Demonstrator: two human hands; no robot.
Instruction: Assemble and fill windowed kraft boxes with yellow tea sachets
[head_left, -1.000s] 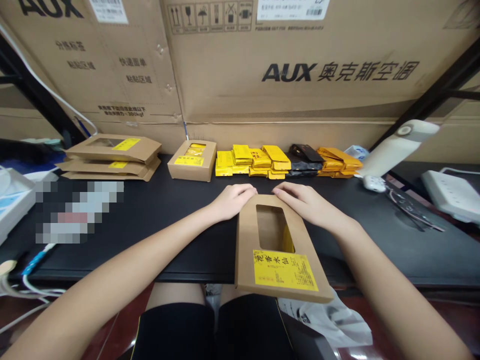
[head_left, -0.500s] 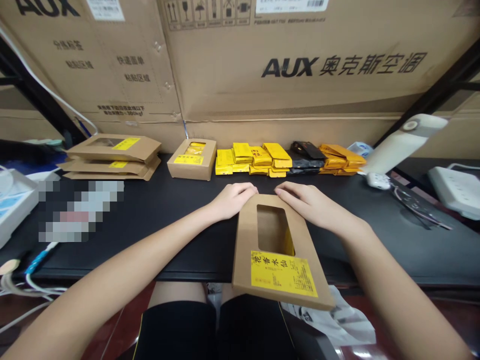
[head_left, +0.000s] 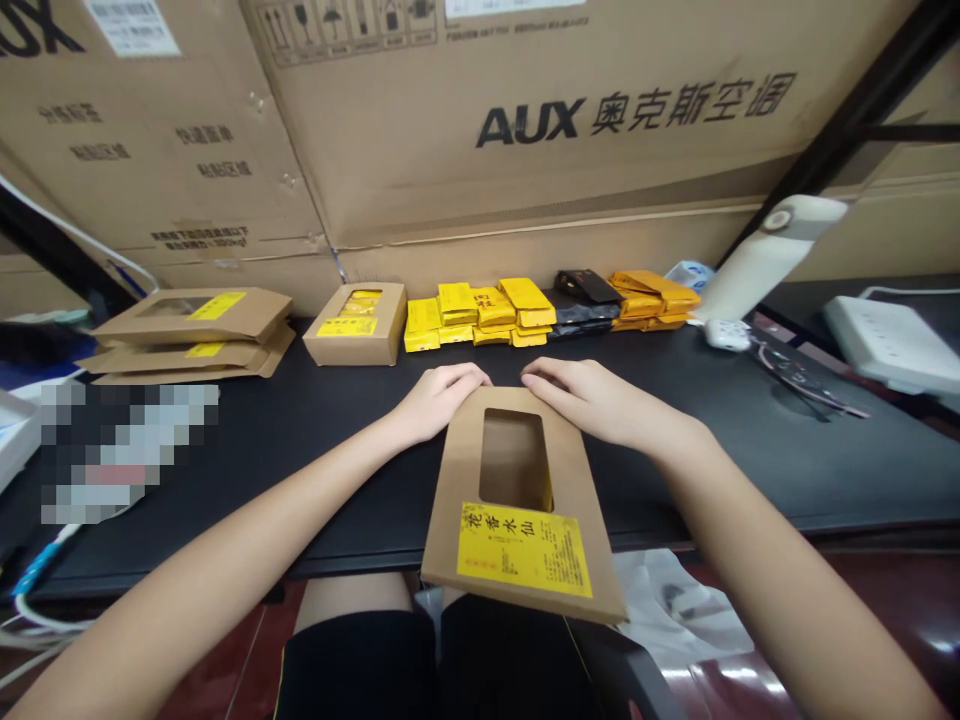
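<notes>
A brown cardboard box [head_left: 457, 460] with a cut-out window and a yellow label [head_left: 525, 550] lies in front of me, its near end sticking out past the table edge. My left hand [head_left: 442, 398] is closed on its far left corner, fingertips at the far edge. At the far right corner my right hand [head_left: 581, 395] grips the same box, fingers bent over the edge. Through the window the inside looks mostly bare, with a bit of yellow at its right side. The undersides of both hands are hidden.
Behind stand a filled window box [head_left: 382, 345], yellow packets [head_left: 457, 302], black packets [head_left: 589, 287] and orange packets [head_left: 652, 290]. Flattened boxes [head_left: 259, 305] are stacked left. At right are a white bottle [head_left: 765, 255], glasses [head_left: 810, 385] and a white power strip [head_left: 892, 345].
The view has turned slightly, so most things sit further left in the picture. Both hands remain at the same far corners of the box.
</notes>
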